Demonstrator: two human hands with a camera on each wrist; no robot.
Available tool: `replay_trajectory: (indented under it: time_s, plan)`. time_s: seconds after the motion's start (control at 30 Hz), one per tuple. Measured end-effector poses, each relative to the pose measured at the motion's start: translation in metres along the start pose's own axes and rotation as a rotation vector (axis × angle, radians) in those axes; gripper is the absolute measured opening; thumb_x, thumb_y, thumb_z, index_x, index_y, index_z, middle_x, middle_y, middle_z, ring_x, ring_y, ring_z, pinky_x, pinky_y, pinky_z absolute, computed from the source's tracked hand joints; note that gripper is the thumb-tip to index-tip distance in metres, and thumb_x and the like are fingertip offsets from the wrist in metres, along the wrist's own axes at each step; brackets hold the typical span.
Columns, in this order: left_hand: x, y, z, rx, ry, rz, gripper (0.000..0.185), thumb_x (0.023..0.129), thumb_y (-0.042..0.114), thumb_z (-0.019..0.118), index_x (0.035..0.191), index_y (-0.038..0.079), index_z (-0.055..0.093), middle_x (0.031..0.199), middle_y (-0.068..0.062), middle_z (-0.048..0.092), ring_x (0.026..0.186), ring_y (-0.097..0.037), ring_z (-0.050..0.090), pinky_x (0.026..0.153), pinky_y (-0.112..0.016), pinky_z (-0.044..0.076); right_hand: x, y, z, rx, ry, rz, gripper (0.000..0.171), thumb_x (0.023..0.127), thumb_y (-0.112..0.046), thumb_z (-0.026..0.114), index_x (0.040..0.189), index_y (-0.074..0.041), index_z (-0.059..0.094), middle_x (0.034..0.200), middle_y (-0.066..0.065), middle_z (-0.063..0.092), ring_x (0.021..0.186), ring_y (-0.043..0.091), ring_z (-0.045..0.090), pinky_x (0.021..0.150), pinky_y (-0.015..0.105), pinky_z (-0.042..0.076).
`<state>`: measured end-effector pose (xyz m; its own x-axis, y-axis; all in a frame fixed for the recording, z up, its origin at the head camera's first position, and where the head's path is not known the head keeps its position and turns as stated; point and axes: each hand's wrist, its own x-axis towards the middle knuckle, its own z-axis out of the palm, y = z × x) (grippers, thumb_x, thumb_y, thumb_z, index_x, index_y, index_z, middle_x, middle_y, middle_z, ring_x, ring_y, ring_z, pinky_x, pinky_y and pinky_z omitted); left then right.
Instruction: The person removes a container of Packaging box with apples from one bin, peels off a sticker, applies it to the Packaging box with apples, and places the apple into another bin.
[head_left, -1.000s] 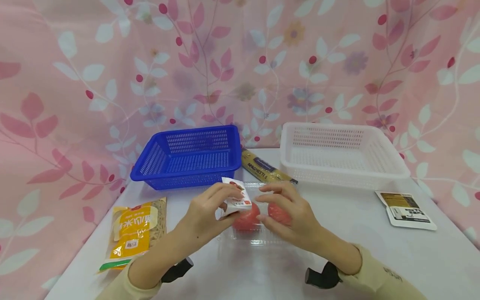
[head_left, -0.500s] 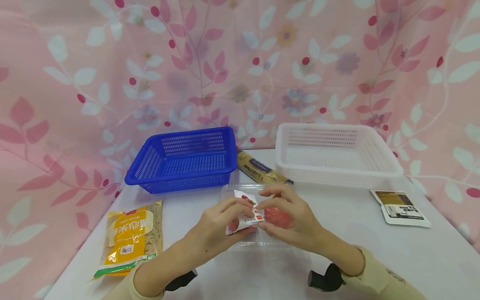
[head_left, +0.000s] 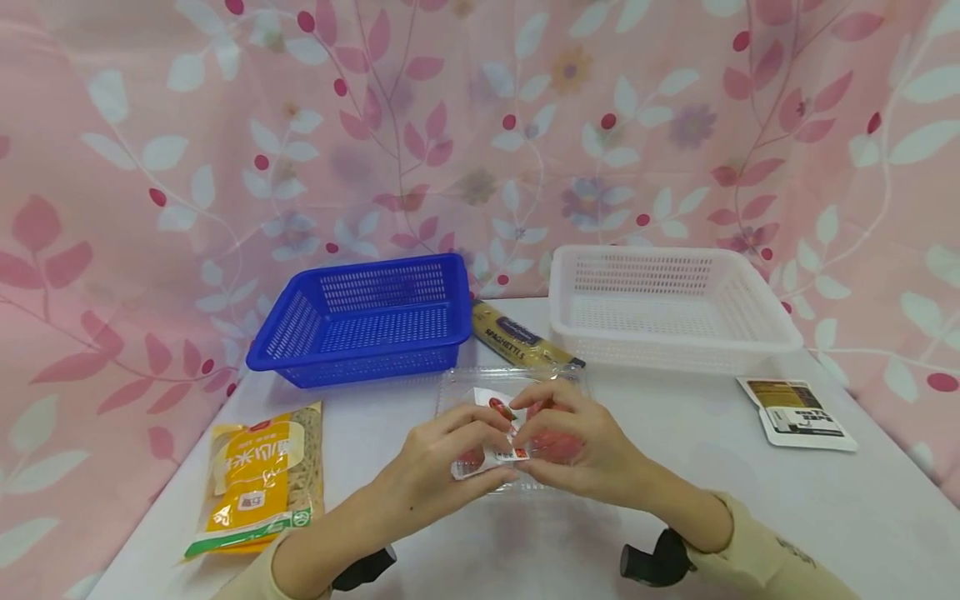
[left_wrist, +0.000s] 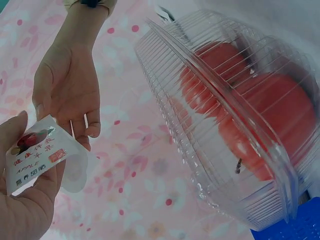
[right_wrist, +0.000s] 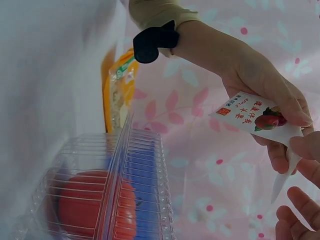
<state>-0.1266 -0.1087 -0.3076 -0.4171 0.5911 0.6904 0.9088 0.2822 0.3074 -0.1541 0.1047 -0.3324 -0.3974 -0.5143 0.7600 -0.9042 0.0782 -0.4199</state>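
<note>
A white label (head_left: 487, 403) printed with a red apple and the word APPLE is held up over the clear plastic box (left_wrist: 161, 82). My left hand (head_left: 442, 454) holds it between thumb and curled fingers. My right hand (head_left: 596, 437) meets its other edge, thumb and forefinger pinching near a corner. In the left wrist view a paler sheet (left_wrist: 76, 172) hangs behind the printed face. Below both hands, the lidded box contains large red apples (left_wrist: 280, 122), seen through its ribbed plastic; fingers hide part of them in the head view.
Behind the box stand a blue basket (head_left: 367, 367) and a white basket (head_left: 667, 352), with a spaghetti packet (head_left: 517, 333) between them. A yellow bag (head_left: 262, 475) lies at left, and a white-and-brown pouch (head_left: 798, 417) at right.
The label has moved down and to the right with my left hand. My right fingers, apart from it a second ago, now meet its edge.
</note>
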Motion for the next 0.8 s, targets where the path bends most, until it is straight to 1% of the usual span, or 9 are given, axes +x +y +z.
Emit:
replay_trajectory:
  time_s: [0.1,0.2,0.37,0.43,0.53,0.6,0.67,0.7,0.8]
  plan:
    - [-0.0003,-0.0001,0.0008,-0.008,0.015,-0.001,0.019,0.076,0.017,0.075,0.091,0.011,0.064,0.103,-0.003,0.061,0.082,-0.008,0.058,0.068,-0.01,0.046,-0.0004,-0.0005,0.0009,0.011,-0.012,0.009,0.025,0.07,-0.004,0.074,0.088,-0.018,0.065,0.112,0.008,0.054,0.099,0.019,0.05,0.078,0.029,0.046]
    - [-0.001,-0.0002,0.0013,-0.02,0.022,-0.009,0.018,0.076,0.013,0.075,0.09,0.011,0.064,0.101,-0.002,0.062,0.088,-0.011,0.059,0.07,-0.012,0.048,-0.0002,0.0001,0.0015,0.022,-0.008,0.009,0.023,0.071,-0.002,0.074,0.086,-0.018,0.065,0.111,0.009,0.055,0.099,0.021,0.051,0.077,0.03,0.046]
    - [-0.0029,-0.0011,0.0013,-0.04,0.02,-0.032,0.02,0.075,0.008,0.075,0.092,0.01,0.064,0.101,-0.003,0.063,0.089,-0.012,0.06,0.067,-0.012,0.047,0.0008,0.0014,0.0021,0.023,0.007,-0.014,0.021,0.073,-0.001,0.073,0.085,-0.016,0.065,0.109,0.011,0.055,0.098,0.024,0.052,0.076,0.028,0.048]
    - [-0.0035,-0.0015,0.0011,-0.034,0.02,-0.041,0.024,0.075,0.007,0.075,0.095,0.01,0.064,0.106,-0.004,0.062,0.087,-0.011,0.059,0.064,-0.01,0.046,0.0012,0.0017,0.002,0.017,0.017,-0.019,0.02,0.073,-0.001,0.073,0.084,-0.016,0.066,0.109,0.011,0.056,0.095,0.023,0.053,0.075,0.026,0.048]
    - [-0.0038,-0.0027,0.001,-0.017,0.029,-0.061,0.031,0.073,0.004,0.075,0.101,0.011,0.063,0.115,-0.007,0.059,0.075,-0.007,0.054,0.058,-0.009,0.043,0.0017,0.0019,0.0012,0.009,0.038,-0.026,0.019,0.072,-0.001,0.073,0.083,-0.014,0.066,0.108,0.012,0.056,0.092,0.022,0.053,0.075,0.024,0.048]
    - [-0.0044,-0.0039,0.0012,-0.006,0.036,-0.091,0.036,0.071,0.003,0.076,0.103,0.012,0.063,0.121,-0.01,0.055,0.067,-0.005,0.049,0.055,-0.011,0.042,0.0019,0.002,0.0004,0.001,0.056,-0.033,0.015,0.074,-0.004,0.073,0.083,-0.014,0.066,0.107,0.013,0.056,0.09,0.021,0.052,0.075,0.023,0.047]
    - [-0.0052,-0.0054,0.0014,-0.005,0.041,-0.13,0.039,0.07,0.001,0.077,0.104,0.011,0.064,0.127,-0.013,0.052,0.062,-0.006,0.046,0.053,-0.013,0.043,0.0015,0.0016,-0.0008,-0.009,0.066,-0.019,0.007,0.079,-0.011,0.072,0.083,-0.014,0.066,0.107,0.012,0.056,0.091,0.02,0.052,0.076,0.023,0.046]
    - [-0.0057,-0.006,0.0013,-0.015,0.041,-0.153,0.04,0.069,0.0,0.078,0.105,0.01,0.064,0.129,-0.014,0.05,0.063,-0.005,0.05,0.054,-0.014,0.046,0.0014,0.0012,-0.0015,-0.015,0.067,-0.006,0.005,0.081,-0.015,0.07,0.082,-0.014,0.066,0.107,0.011,0.056,0.091,0.019,0.051,0.077,0.023,0.046]
    - [-0.0082,-0.0074,0.0009,-0.049,0.03,-0.238,0.041,0.069,-0.001,0.078,0.106,0.009,0.064,0.134,-0.015,0.046,0.071,-0.009,0.061,0.061,-0.014,0.05,0.001,0.0002,-0.0035,-0.024,0.067,0.03,0.01,0.085,-0.025,0.066,0.082,-0.015,0.066,0.108,0.01,0.057,0.093,0.017,0.051,0.079,0.022,0.045]
